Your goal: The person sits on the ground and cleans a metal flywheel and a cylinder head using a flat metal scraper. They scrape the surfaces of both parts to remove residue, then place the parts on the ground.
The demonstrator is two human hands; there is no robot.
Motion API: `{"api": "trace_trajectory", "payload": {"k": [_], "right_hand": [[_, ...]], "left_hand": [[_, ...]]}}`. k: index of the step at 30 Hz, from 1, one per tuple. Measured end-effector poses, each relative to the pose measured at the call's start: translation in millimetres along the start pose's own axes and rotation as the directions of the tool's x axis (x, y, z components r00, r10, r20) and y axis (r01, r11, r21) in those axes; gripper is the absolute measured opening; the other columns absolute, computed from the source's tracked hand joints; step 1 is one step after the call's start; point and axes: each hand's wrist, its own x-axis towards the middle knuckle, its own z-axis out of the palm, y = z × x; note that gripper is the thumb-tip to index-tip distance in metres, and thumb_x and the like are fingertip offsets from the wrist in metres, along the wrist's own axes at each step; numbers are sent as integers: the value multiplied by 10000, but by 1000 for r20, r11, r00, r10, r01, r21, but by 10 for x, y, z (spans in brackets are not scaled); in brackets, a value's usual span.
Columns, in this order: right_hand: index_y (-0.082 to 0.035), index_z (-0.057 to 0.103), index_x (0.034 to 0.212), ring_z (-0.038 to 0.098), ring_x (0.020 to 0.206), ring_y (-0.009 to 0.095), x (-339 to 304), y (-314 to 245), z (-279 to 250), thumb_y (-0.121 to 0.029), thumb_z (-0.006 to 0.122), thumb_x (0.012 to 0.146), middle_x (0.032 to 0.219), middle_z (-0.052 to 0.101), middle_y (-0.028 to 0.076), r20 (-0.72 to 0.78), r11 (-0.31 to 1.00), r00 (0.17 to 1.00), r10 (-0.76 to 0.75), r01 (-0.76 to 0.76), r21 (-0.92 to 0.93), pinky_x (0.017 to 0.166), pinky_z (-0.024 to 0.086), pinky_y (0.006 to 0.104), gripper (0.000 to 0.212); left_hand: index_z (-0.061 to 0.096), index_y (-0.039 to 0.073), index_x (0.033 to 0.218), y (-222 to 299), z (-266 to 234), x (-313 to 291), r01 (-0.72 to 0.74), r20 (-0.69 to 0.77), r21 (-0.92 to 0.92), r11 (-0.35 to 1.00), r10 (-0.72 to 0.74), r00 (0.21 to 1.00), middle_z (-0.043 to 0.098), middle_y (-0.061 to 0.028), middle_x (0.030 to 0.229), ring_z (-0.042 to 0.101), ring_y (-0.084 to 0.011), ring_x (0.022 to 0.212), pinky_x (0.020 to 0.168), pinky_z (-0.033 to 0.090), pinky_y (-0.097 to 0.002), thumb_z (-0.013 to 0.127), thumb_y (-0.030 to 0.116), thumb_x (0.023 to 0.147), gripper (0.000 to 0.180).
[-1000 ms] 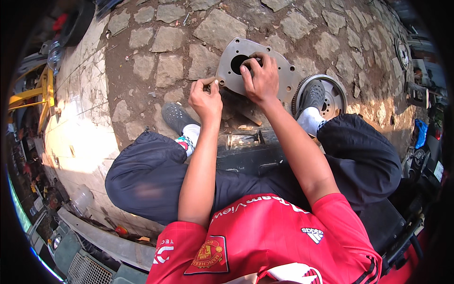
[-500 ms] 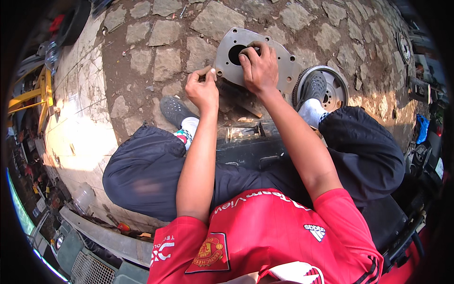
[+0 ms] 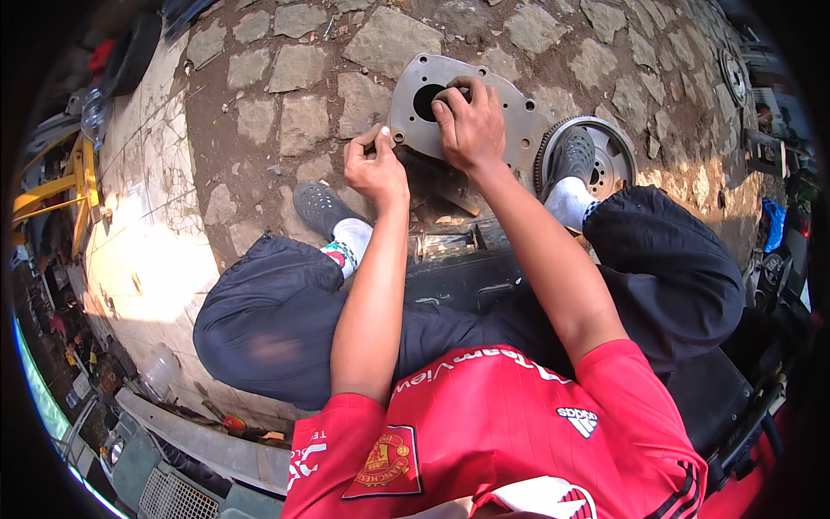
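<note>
A flat grey metal plate (image 3: 510, 130) with a large round opening and several bolt holes is held up above the stone ground beyond my feet. My right hand (image 3: 475, 130) lies over its middle, fingers curled at the edge of the round opening, thumb against the face; the fingertips are partly hidden. At the plate's left corner, close to a bolt hole, my left hand (image 3: 377, 169) is closed with thumb and forefinger together. Whatever sits in that pinch is too small to make out.
A toothed flywheel (image 3: 618, 164) lies by my right shoe (image 3: 575, 160). My left shoe (image 3: 320, 208) rests on the stones. Pale tiles (image 3: 156, 225) run along the left, with a yellow metal stand (image 3: 82, 186) and a tyre (image 3: 137, 56) beyond. A plastic bottle (image 3: 160, 368) stands lower left.
The whole view has shifted slightly. My left hand has moved a little to the right and down, staying by the plate's corner; my right hand keeps its place on the plate.
</note>
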Motion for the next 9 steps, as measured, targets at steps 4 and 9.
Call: {"api": "trace_trajectory", "payload": {"k": [4,9], "right_hand": [[-99,749,980,584,1043,369,-13,49,27,-389,691,951,1187,652,122,4,999,1000,-5,5,-39,931,498,490,297],[-90,748,1001,572,1076,378,5,-15,-18,-401,690,953,1208,651,145,36,1000,999,22,-22,3,944,491,503,321]], "left_hand": [[752,-56,959,-75,-27,-124,56,33,-110,992,-53,998,708,-74,873,695,-132,738,704,555,-276,768,-30,913,56],[772,-32,992,-34,-62,210,51,192,-46,998,-41,980,750,-95,910,702,-142,746,711,559,-294,780,-30,906,86]]}}
